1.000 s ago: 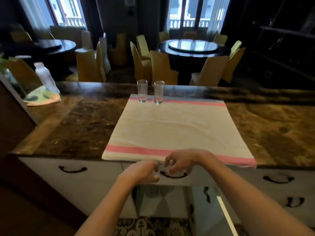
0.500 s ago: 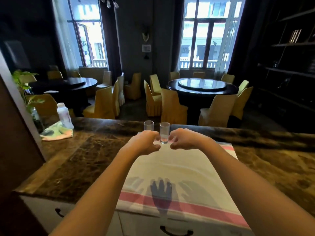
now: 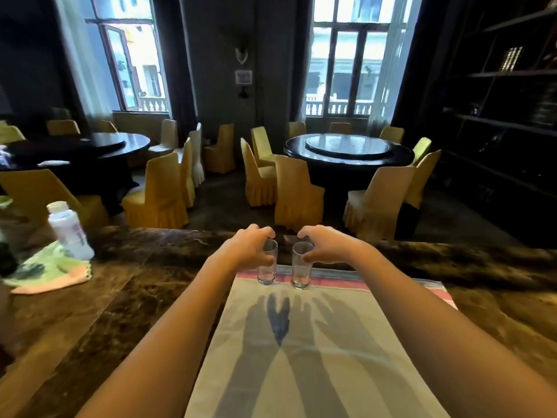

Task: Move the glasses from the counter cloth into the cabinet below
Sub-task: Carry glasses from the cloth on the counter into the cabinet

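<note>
Hands wrap two clear straight-sided drinking glasses at the far edge of the pink-striped white cloth (image 3: 316, 351); left hand (image 3: 245, 248) curls around the left glass (image 3: 267, 265), right hand (image 3: 327, 245) around the right glass (image 3: 301, 267), both upright. Glass rims sit just apart between the knuckles; lifting together could clink them, I'd judge, or drag cloth.

Head view. Your left hand (image 3: 245, 247) and right hand (image 3: 327, 245) reach side by side across the cloth (image 3: 316, 357), each curled around the upper part of an upright clear glass: the left glass (image 3: 267, 267) and the right glass (image 3: 302, 267). Your fingers (image 3: 266, 233) wrap the rims from the far side. Both glasses stand on the pink stripe at the cloth's far edge, just beside each other without touching. The cloth lies on a dark marble table (image 3: 120, 297). At far left, a white bottle (image 3: 70, 230) stands on a green patterned rag (image 3: 48, 271).
</note>
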Tool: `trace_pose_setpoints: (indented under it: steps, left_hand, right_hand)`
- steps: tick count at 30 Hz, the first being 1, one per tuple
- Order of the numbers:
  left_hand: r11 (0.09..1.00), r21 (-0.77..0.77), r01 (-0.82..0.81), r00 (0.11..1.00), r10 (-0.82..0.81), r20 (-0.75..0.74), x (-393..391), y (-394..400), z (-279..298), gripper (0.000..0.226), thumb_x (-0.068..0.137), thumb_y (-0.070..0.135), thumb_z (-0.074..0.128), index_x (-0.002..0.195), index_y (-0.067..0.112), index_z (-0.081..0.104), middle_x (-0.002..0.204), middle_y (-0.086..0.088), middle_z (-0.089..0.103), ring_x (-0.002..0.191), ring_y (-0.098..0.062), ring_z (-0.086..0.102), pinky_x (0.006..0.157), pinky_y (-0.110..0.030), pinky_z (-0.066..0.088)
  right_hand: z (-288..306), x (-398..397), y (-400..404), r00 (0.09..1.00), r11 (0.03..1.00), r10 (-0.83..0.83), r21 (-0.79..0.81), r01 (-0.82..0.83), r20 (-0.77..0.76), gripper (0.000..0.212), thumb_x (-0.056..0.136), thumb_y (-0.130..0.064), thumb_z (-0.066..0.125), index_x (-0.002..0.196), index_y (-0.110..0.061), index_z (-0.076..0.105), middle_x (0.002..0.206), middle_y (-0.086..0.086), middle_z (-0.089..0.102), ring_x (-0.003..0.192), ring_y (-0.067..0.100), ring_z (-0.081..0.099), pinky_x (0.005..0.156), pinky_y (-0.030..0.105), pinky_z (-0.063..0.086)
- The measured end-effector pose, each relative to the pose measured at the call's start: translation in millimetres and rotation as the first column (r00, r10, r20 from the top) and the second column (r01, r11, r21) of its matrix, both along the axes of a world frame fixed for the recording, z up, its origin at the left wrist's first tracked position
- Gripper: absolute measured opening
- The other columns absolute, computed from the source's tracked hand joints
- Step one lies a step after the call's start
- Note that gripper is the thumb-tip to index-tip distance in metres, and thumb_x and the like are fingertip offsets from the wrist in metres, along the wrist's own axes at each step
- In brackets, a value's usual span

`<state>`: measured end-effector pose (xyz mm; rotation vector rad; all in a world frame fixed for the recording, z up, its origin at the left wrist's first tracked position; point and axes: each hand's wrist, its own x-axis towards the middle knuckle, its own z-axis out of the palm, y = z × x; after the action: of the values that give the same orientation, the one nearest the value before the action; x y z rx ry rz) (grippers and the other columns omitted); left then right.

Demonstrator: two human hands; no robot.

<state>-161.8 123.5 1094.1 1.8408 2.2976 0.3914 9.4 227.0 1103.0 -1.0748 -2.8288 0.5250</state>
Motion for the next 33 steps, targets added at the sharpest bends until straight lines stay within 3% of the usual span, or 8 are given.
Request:
trace_pose_setpoints:
  steps: [6, 15, 22, 30, 33]
  left_hand:
    - [0.996, -0.07, 0.053, 0.998, -0.05, 0.041, -33.4, 53.5, -26.9, 0.066, 0.085, 0.031, 0.075, 0.142, 0.026, 0.042, 0.138, -0.008, 0.044, 0.112, -0.024, 0.056, 0.093, -0.038, 0.054]
    - [0.975, -0.196, 0.105, 0.994, -0.107, -0.002, -52.6, 105.5, -61.8, 0.073, 0.082, 0.03, 0.078, 0.144, 0.03, 0.04, 0.144, -0.01, 0.041, 0.118, -0.029, 0.054, 0.097, -0.043, 0.052]
    - [0.965, -0.214, 0.152, 0.988, -0.145, 0.046, -55.5, 120.4, -73.6, 0.054, 0.08, 0.016, 0.081, 0.128, 0.024, 0.058, 0.117, -0.003, 0.063, 0.098, -0.019, 0.063, 0.085, -0.033, 0.058]
    - [0.96, -0.216, 0.178, 0.984, -0.174, 0.036, -50.6, 118.3, -68.9, 0.048, 0.079, 0.016, 0.081, 0.124, 0.019, 0.062, 0.112, -0.005, 0.066, 0.094, -0.022, 0.065, 0.085, -0.036, 0.059]
    - [0.956, -0.214, 0.199, 0.98, -0.193, 0.047, -46.9, 110.8, -65.4, 0.048, 0.08, 0.017, 0.081, 0.124, 0.019, 0.062, 0.114, -0.006, 0.066, 0.097, -0.023, 0.065, 0.086, -0.037, 0.058]
  right_hand:
    - [-26.9, -37.8, 40.2, 0.991, 0.996, -0.076, -0.032, 0.08, 0.109, 0.07, 0.086, -0.027, 0.075, 0.146, -0.023, 0.038, 0.142, 0.009, 0.045, 0.12, 0.027, 0.054, 0.094, 0.037, 0.051]
    - [-63.2, -57.4, 71.5, 0.973, 0.988, -0.128, -0.057, 0.141, 0.19, 0.076, 0.083, -0.027, 0.078, 0.147, -0.023, 0.038, 0.142, 0.009, 0.046, 0.122, 0.027, 0.053, 0.098, 0.038, 0.05]
    - [-78.7, -66.8, 81.2, 0.976, 0.997, -0.075, -0.017, 0.08, 0.204, 0.047, 0.083, -0.017, 0.077, 0.124, -0.024, 0.056, 0.114, 0.004, 0.058, 0.094, 0.02, 0.06, 0.076, 0.028, 0.054]
    - [-74.0, -65.6, 77.0, 0.978, 0.997, -0.062, -0.021, 0.068, 0.2, 0.046, 0.081, -0.017, 0.08, 0.122, -0.022, 0.058, 0.109, 0.003, 0.061, 0.091, 0.019, 0.061, 0.06, 0.019, 0.045]
    - [-64.0, -57.1, 69.4, 0.98, 0.999, -0.048, -0.008, 0.051, 0.193, 0.044, 0.081, -0.017, 0.079, 0.12, -0.02, 0.06, 0.108, 0.003, 0.062, 0.091, 0.02, 0.062, 0.063, 0.021, 0.047]
